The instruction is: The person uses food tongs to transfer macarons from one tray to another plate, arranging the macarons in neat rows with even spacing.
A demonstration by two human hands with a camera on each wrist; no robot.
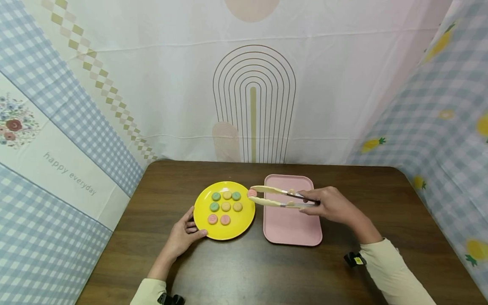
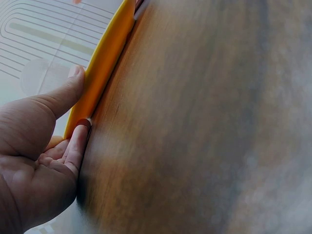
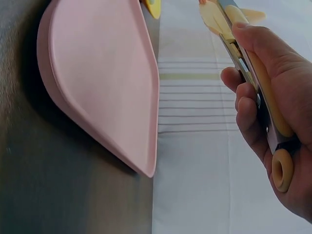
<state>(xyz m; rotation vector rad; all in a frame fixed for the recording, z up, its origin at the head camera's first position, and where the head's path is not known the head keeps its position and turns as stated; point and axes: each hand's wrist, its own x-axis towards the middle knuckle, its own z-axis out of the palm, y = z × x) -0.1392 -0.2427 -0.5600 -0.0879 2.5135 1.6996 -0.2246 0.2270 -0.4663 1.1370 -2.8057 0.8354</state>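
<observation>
My right hand [image 1: 331, 204] grips a pair of tongs [image 3: 258, 83] with cream tips and metal arms. Between the tips is a round pink cookie [image 1: 252, 193], at the right rim of a yellow plate [image 1: 238, 226]. On that plate lie three green cookies [image 1: 214, 206], three pale yellow cookies [image 1: 225, 206] and two pink cookies [image 1: 212, 219]. My left hand [image 1: 182, 237] holds the plate's left edge; in the left wrist view the thumb [image 2: 73, 90] is on the rim and the fingers are low against its underside.
A pink rectangular tray [image 1: 292, 231] lies right of the plate, under the tongs. Both stand on a dark wooden table [image 1: 228, 271]. Patterned cloth [image 1: 324, 93] hangs behind the table and along both sides.
</observation>
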